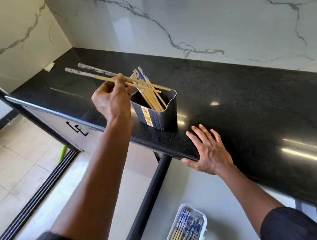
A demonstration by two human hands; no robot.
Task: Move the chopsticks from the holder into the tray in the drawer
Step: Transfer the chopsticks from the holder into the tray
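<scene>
Your left hand (pixel 111 101) is raised over the tabletop (pixel 248 101), with thumb and curled fingers pinching a pair of chopsticks (pixel 91 76) near their middle. The pair lies almost level: the patterned ends point toward the far left corner and the plain wooden tips reach out over the holder (pixel 159 117), clear of its rim. The holder is a dark, ribbed, box-shaped container that stands upright close to the front edge of the tabletop, just to the right of your left hand. More chopsticks (pixel 151 99) lean inside it, patterned ends up, tilted toward the left.

Your right hand (pixel 209 151) lies flat on the front edge of the tabletop, to the right of the holder and apart from it. Its fingers are straight and spread, the thumb runs along the edge, and it holds nothing.

Below the front edge the drawer (pixel 208 188) stands open. A white tray (pixel 204 221) sits in it with a row of chopsticks (pixel 185 231) lying side by side, their blue-patterned ends toward the tabletop. The tray's near end is cut off by the bottom of the view.
</scene>
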